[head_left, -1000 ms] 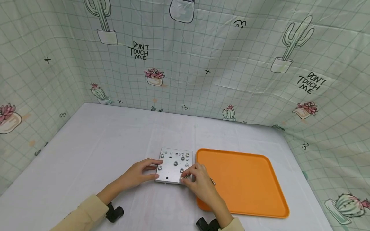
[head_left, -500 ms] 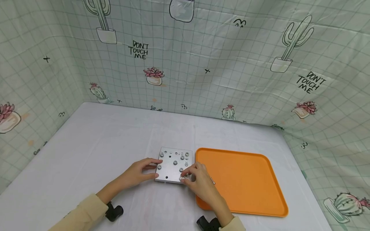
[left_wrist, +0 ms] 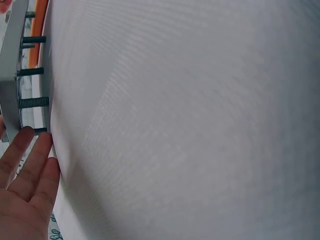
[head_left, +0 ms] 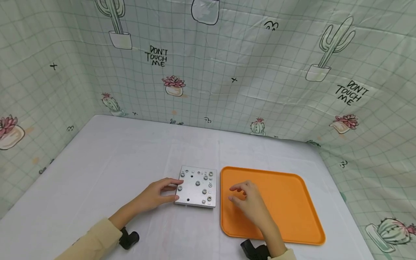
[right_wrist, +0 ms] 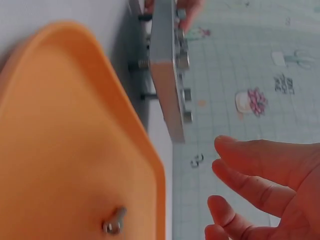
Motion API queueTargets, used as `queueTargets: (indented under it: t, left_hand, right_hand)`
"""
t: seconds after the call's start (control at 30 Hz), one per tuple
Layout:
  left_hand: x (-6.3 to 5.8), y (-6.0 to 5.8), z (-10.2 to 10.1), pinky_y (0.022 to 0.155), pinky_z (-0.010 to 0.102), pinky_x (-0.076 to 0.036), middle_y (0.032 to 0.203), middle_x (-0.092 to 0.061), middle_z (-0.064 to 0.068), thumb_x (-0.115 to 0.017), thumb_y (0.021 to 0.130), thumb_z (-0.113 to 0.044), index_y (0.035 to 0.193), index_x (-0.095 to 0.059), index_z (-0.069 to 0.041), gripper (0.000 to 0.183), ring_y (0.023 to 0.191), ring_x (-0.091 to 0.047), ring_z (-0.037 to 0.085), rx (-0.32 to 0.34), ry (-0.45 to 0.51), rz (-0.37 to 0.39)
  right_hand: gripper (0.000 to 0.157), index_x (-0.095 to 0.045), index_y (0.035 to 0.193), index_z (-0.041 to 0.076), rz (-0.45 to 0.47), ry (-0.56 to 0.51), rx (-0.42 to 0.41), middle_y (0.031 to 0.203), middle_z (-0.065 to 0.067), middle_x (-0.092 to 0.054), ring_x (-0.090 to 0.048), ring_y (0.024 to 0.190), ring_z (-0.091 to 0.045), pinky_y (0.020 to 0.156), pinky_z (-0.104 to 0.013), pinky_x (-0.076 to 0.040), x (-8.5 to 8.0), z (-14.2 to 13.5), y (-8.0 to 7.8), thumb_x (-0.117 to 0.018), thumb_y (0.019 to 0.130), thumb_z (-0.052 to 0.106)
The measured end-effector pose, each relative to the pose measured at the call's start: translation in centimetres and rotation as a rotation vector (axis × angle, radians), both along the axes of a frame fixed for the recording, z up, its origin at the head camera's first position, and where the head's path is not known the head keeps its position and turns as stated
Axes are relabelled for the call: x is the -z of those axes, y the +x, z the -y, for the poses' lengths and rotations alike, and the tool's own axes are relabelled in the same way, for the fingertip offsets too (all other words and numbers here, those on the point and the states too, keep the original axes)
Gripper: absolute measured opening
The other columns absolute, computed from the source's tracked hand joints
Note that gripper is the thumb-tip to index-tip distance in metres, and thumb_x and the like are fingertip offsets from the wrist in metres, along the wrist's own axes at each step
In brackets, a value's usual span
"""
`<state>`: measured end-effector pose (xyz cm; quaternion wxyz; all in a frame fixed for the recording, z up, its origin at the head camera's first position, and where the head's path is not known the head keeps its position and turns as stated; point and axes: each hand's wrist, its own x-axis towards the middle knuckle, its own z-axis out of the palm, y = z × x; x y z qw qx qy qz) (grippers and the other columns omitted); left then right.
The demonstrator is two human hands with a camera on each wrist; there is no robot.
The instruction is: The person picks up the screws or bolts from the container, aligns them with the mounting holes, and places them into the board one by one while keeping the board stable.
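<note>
A silver metal plate with several screws in its holes lies on the white table. Its screw shanks stick out underneath in the left wrist view, holding it above the cloth. At the plate's left edge, my left hand holds it with thumb and fingers, some fingers reaching below the edge. Over the left part of the orange tray is my right hand, fingers loosely bent and nothing between them. One loose screw lies in the tray, seen in the right wrist view; in the head view the right hand covers it.
The orange tray stands just right of the plate, its raised rim a narrow gap away. A cactus-print cloth hangs around the back and sides of the table.
My right hand has left the plate's front right corner, where it pinched a small screw, and moved right over the tray. That screw now sits in the plate. My left hand stays put.
</note>
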<state>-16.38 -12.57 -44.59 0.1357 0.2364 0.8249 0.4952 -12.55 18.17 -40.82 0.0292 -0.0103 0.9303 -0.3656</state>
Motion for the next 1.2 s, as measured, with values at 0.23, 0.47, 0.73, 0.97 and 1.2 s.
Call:
queueTargets:
  t: [0.23, 0.47, 0.73, 0.97, 1.2]
  left_hand:
    - [0.2, -0.2, -0.1, 0.101, 0.044, -0.045, 0.135, -0.052, 0.011, -0.068, 0.085, -0.027, 0.128, -0.055, -0.010, 0.048, 0.116, -0.056, 0.030, -0.002, -0.005, -0.010]
    - [0.3, -0.3, -0.2, 0.101, 0.042, -0.046, 0.134, -0.053, 0.009, -0.069, 0.084, -0.027, 0.127, -0.055, -0.012, 0.048, 0.115, -0.057, 0.028, -0.017, -0.027, -0.021]
    - [-0.1, 0.0, 0.0, 0.101, 0.043, -0.045, 0.134, -0.053, 0.011, -0.069, 0.084, -0.027, 0.128, -0.055, -0.010, 0.049, 0.115, -0.057, 0.030, -0.004, -0.021, -0.008]
    - [-0.2, 0.0, 0.0, 0.101, 0.043, -0.045, 0.134, -0.053, 0.011, -0.068, 0.084, -0.026, 0.128, -0.055, -0.010, 0.048, 0.115, -0.057, 0.030, -0.002, -0.012, -0.011]
    - [0.0, 0.0, -0.1, 0.101, 0.043, -0.045, 0.134, -0.053, 0.011, -0.069, 0.084, -0.026, 0.128, -0.055, -0.009, 0.049, 0.115, -0.057, 0.030, 0.001, -0.015, -0.009]
  right_hand:
    - [0.018, -0.067, 0.097, 0.010, 0.034, 0.072, 0.045, 0.094, -0.005, -0.053, -0.045, 0.093, -0.021, 0.077, -0.030, -0.041, -0.1, -2.4, 0.4, -0.072, 0.081, 0.016]
    - [0.017, -0.066, 0.089, 0.007, 0.076, 0.160, 0.041, 0.091, -0.006, -0.054, -0.046, 0.095, -0.025, 0.077, -0.035, -0.042, 0.7, -3.1, 0.7, -0.074, 0.078, 0.018]
    - [0.021, -0.064, 0.084, 0.009, 0.084, 0.217, 0.036, 0.086, -0.004, -0.054, -0.046, 0.087, -0.024, 0.071, -0.032, -0.040, 1.6, -3.1, 0.9, -0.077, 0.075, 0.023]
    - [0.021, -0.061, 0.079, 0.010, 0.079, 0.231, 0.031, 0.081, -0.003, -0.051, -0.044, 0.082, -0.022, 0.065, -0.029, -0.035, 2.1, -3.0, 0.8, -0.077, 0.075, 0.023]
    - [0.019, -0.060, 0.078, 0.011, 0.083, 0.230, 0.033, 0.079, -0.003, -0.049, -0.041, 0.080, -0.020, 0.063, -0.027, -0.032, 2.3, -2.9, 0.9, -0.076, 0.076, 0.022]
